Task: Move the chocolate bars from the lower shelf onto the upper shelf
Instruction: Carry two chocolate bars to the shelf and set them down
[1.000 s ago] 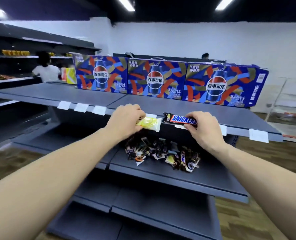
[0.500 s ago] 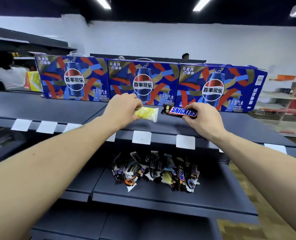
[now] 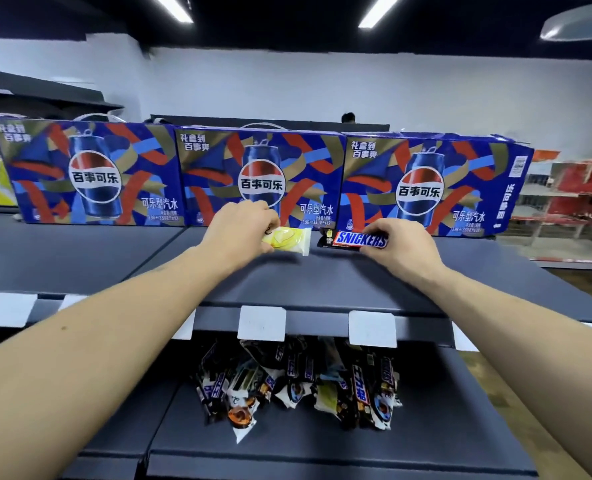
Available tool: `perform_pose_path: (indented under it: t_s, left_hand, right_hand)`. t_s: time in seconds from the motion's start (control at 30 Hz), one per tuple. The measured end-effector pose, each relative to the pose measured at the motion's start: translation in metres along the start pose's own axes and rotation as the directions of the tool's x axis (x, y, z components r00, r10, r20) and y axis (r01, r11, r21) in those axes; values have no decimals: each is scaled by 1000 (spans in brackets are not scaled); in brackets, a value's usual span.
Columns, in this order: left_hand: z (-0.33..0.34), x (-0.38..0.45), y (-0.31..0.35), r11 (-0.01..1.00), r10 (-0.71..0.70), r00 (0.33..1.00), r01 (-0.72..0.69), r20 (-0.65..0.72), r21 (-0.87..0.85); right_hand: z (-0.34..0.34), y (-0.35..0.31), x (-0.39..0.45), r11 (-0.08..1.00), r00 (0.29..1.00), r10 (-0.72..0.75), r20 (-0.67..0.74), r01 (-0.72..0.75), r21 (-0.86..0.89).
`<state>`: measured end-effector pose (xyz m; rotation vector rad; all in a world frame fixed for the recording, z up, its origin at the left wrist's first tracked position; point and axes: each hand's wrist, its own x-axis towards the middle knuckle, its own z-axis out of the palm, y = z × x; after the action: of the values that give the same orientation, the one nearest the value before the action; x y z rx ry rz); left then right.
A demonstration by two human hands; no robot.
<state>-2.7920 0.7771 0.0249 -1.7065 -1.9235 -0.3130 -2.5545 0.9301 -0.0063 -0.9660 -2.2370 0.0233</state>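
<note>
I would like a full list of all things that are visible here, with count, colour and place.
Cola boxes: three, blue with red and gold, at the back of the upper shelf.
Snickers bar: one, dark, over upper shelf.
Yellow bar: one, yellow and white, over upper shelf.
Pile of bars: many, mostly dark, lower shelf.
Price tags: several, white, shelf edge.
Left hand: holds yellow bar.
Right hand: holds Snickers bar.

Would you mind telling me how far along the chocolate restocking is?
No loose bars lie on the grey upper shelf yet. In hand: the left hand holds a yellow-wrapped bar and the right hand a brown Snickers bar, both over that shelf. Left: the pile of mixed wrapped bars on the lower shelf.
</note>
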Motion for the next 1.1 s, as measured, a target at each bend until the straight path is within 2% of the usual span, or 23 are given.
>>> perform_pose_path:
  t_s: [0.47,0.8,1.1]
  left_hand:
    - [30,40,-17,998,42,998,-40,36,-56]
    - [45,86,33,991,131,991,-130,36,-29]
    - [66,117,69,986,157,987,-155,37,-53]
  right_hand:
    - [7,21,26,998,998,66,9,-66,-2]
    - [-10,76,31,991,990,132,52,-132,6]
    - [-13,130,35,987,982,159,105,-161,14]
